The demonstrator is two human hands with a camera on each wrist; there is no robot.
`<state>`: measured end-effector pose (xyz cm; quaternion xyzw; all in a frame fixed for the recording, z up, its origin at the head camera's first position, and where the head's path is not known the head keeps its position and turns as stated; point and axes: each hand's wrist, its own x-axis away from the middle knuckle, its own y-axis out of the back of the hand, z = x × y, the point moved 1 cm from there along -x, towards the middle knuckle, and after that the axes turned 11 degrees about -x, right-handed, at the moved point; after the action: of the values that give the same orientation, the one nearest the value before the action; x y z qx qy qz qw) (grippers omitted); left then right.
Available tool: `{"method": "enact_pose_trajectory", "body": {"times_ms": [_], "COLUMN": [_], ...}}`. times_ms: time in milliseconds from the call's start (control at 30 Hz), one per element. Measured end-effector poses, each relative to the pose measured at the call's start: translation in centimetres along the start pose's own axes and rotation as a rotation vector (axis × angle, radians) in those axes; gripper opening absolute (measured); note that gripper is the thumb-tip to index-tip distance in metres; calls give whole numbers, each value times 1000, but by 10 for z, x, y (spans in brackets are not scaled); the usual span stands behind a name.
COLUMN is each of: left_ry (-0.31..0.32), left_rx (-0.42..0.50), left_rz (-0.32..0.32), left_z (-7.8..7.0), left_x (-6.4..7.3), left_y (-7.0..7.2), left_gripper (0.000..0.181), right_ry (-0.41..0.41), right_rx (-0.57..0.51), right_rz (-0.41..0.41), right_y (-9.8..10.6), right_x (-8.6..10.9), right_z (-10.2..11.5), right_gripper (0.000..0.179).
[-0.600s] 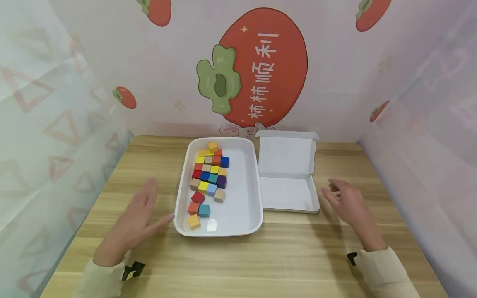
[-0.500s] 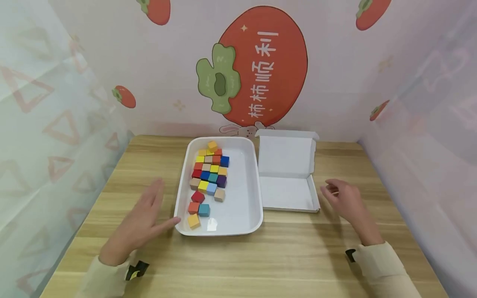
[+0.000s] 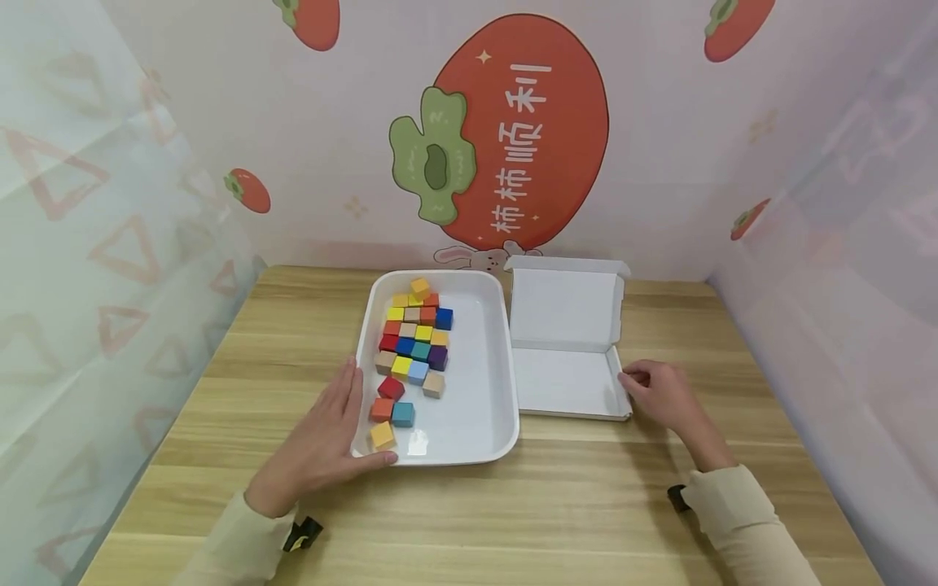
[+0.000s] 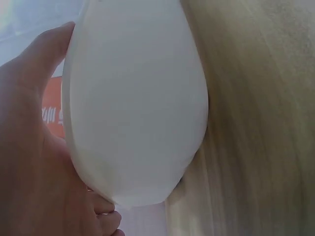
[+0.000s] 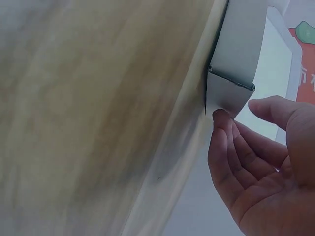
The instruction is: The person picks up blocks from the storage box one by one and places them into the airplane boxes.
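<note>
A white tray (image 3: 479, 382) holds wooden cubes (image 3: 419, 352) in several colours, mostly in rows along its left side. My left hand (image 3: 320, 439) rests at the tray's near left corner, fingers straight along its left side and thumb on the front rim. In the left wrist view, the white tray wall (image 4: 133, 98) fills the middle, with the left hand (image 4: 39, 142) along its rim. At the right, my right hand (image 3: 663, 396) pinches the side wall of a white cardboard box (image 3: 564, 381). The right wrist view shows the thumb and fingers (image 5: 236, 162) on either side of that wall.
The box's lid (image 3: 563, 308) stands raised at the back, and its right side is close to the tray's right rim. Behind the wooden table (image 3: 557, 505) hangs a backdrop (image 3: 523, 138) with a large persimmon. Pale curtains (image 3: 95, 244) flank both sides.
My left hand has moved right onto the tray's near left corner. My right hand has moved left and now grips the box's right wall. Tray, cubes and box stay put.
</note>
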<state>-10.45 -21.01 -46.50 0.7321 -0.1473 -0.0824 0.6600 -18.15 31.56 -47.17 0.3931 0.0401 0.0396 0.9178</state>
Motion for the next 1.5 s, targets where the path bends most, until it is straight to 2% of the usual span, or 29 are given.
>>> {"method": "enact_pose_trajectory", "body": {"times_ms": [233, 600, 867, 1000, 1200, 1333, 1500], "left_ry": [10, 9, 3, -1, -3, -1, 0], "left_rx": [-16, -17, -23, -28, -34, -32, -31], "left_rz": [-25, -33, -29, -31, -39, -40, -41], "left_z": [-1, -2, -1, -1, -1, -1, -1], "left_x": [1, 0, 0, 0, 0, 0, 1], "left_y": [-3, -5, -4, -4, -4, -4, -4], "left_gripper": [134, 134, 134, 135, 136, 136, 136], "right_ry": [-35, -62, -26, 33, 171, 274, 392], "right_rx": [-18, 3, 46, 61, 60, 40, 3], "right_rz": [31, 23, 9, 0, 94, 151, 226], "right_y": [-1, 5, 12, 18, 16, -1, -32], "right_x": [-3, -2, 1, 3, -5, -14, -23], "right_z": [-2, -11, -7, 15, 69, 103, 138], "right_gripper": [26, 25, 26, 32, 35, 33, 32]}}
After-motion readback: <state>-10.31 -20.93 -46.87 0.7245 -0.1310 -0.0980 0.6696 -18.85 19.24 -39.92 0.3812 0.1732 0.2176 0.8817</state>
